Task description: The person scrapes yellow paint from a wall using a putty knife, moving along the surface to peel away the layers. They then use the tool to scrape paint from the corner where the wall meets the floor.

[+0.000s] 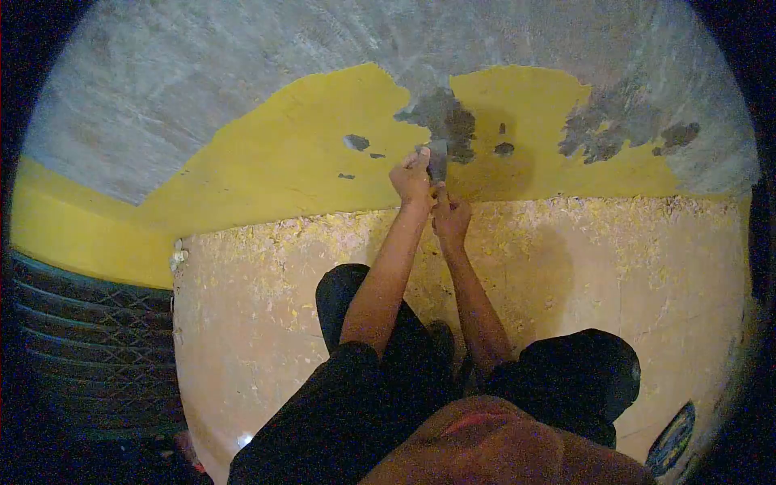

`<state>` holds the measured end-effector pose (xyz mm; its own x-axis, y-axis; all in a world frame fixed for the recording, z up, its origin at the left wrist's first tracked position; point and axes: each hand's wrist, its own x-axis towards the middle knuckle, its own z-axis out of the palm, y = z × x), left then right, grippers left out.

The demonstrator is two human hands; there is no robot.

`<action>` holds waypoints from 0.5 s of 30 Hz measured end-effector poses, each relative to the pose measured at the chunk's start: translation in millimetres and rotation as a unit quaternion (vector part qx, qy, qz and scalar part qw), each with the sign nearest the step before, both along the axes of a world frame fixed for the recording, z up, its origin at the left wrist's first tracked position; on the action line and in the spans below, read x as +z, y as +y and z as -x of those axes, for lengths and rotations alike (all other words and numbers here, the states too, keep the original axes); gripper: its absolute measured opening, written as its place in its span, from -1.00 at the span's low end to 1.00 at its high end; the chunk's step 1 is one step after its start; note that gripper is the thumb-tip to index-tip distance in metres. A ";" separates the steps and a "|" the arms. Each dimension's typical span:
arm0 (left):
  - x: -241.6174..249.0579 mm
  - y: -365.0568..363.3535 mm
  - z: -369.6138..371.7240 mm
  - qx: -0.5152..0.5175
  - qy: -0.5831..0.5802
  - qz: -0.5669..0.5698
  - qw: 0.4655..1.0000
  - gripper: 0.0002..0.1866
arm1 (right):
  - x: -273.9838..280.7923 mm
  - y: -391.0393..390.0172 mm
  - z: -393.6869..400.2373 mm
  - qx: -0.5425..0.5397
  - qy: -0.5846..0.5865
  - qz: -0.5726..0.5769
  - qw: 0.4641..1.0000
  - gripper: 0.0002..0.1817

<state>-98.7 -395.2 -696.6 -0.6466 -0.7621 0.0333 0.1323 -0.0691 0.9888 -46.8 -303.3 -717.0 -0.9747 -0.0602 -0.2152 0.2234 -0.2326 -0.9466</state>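
A dark flat scraper (pixel 437 162) is held up against the yellow painted wall (pixel 299 137), beside a bare grey patch (pixel 443 113). My right hand (pixel 451 218) is closed around its lower end, with a finger stretched along it. My left hand (pixel 412 176) is closed at the blade's left side, its fingertips pressed near the top edge. The handle is mostly hidden by my right hand. Smaller bare spots show in the paint to either side of the blade.
Yellow paint flakes (pixel 638 230) litter the pale floor (pixel 242 323), thickest along the wall's foot. A dark slatted metal gate (pixel 97 347) stands at left. My bent knees (pixel 582 372) flank my arms. A dark oval object (pixel 671 436) lies at lower right.
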 end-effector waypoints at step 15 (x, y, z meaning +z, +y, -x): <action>15.3 -19.5 -14.7 0.050 0.025 0.016 0.998 -0.69 | -4.4 -46.1 -12.4 -0.008 0.170 0.041 0.985 -0.65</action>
<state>-84.0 -414.7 -681.3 -0.5636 -0.8213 0.0885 0.1857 -0.0215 0.9824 -34.4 -349.4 -721.4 -0.9905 -0.0477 0.1289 -0.1078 -0.3120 -0.9440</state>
